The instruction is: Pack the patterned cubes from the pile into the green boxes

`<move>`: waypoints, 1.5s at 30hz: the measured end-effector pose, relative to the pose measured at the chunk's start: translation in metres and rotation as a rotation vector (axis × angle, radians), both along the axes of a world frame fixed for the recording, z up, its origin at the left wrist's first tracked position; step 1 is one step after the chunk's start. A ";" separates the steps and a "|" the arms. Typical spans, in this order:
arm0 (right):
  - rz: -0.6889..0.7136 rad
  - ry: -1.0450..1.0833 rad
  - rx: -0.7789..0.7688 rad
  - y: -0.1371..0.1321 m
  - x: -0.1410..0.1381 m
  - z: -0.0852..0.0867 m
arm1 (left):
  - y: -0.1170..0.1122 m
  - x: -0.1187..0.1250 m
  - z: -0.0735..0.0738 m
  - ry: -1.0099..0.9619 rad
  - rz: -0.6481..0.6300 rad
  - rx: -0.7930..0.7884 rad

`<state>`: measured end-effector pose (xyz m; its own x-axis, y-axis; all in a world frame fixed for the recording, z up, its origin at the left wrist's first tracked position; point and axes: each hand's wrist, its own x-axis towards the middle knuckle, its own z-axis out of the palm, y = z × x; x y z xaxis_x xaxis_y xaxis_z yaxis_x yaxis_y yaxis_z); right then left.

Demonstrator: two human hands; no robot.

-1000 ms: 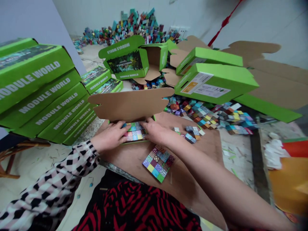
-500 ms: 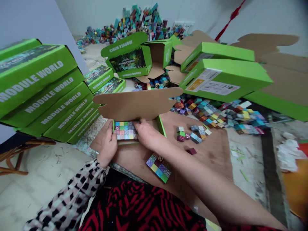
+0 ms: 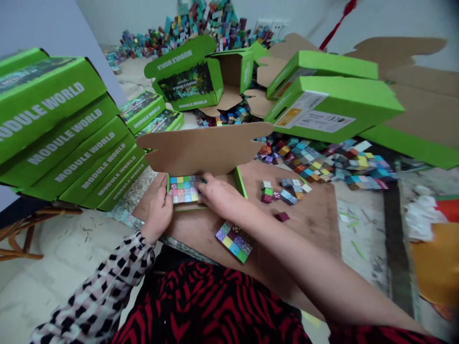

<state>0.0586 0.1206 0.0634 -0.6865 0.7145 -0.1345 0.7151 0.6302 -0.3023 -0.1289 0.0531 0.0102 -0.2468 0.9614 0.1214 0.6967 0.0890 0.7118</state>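
An open green cardboard box (image 3: 241, 182) with a raised brown lid (image 3: 204, 150) lies in front of me. Patterned cubes (image 3: 183, 190) fill its left part in tight rows. My left hand (image 3: 159, 210) grips the box's left wall, thumb upright by the cubes. My right hand (image 3: 220, 195) reaches into the box, its bent fingers on the right end of the cube rows; the fingertips are partly hidden. Just below my right forearm lies a flat slab of joined cubes (image 3: 234, 242). Loose cubes (image 3: 288, 197) and a dark red one (image 3: 282, 216) sit right of the box.
Closed green boxes (image 3: 71, 138) are stacked high at the left. More open boxes (image 3: 315, 107) stand behind, over heaps of cubes (image 3: 308, 160). A large cube pile (image 3: 201, 28) lies by the wall. Brown cardboard (image 3: 304, 248) covers the work surface. White crumpled paper (image 3: 421, 217) is at the right.
The whole view has shifted slightly, so everything sits a little higher and further left. My right hand has moved slightly left over the cubes; my left hand stays at the box wall.
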 end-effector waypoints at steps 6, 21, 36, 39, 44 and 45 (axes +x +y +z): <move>-0.071 0.291 0.022 -0.004 0.061 0.025 | -0.001 0.003 -0.006 -0.052 0.066 0.005; -0.121 -0.074 0.001 -0.100 0.104 -0.006 | -0.029 0.015 0.000 -0.152 0.017 0.182; -0.651 -0.131 0.096 -0.032 0.183 -0.009 | -0.082 0.024 0.000 0.328 -0.182 0.534; -0.660 -0.217 0.079 -0.026 0.184 -0.014 | -0.083 0.030 0.006 0.333 -0.440 0.521; -0.725 -0.247 0.063 -0.030 0.176 -0.016 | -0.069 0.049 0.010 0.264 -0.832 0.206; -0.735 -0.251 0.047 -0.032 0.177 -0.016 | -0.067 0.054 0.009 0.256 -0.849 0.131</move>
<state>0.2351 0.0889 0.0473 0.0130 0.9832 -0.1820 0.9979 -0.0245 -0.0606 -0.0752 -0.0135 0.0190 0.5912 0.7823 0.1961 0.6298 -0.5997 0.4936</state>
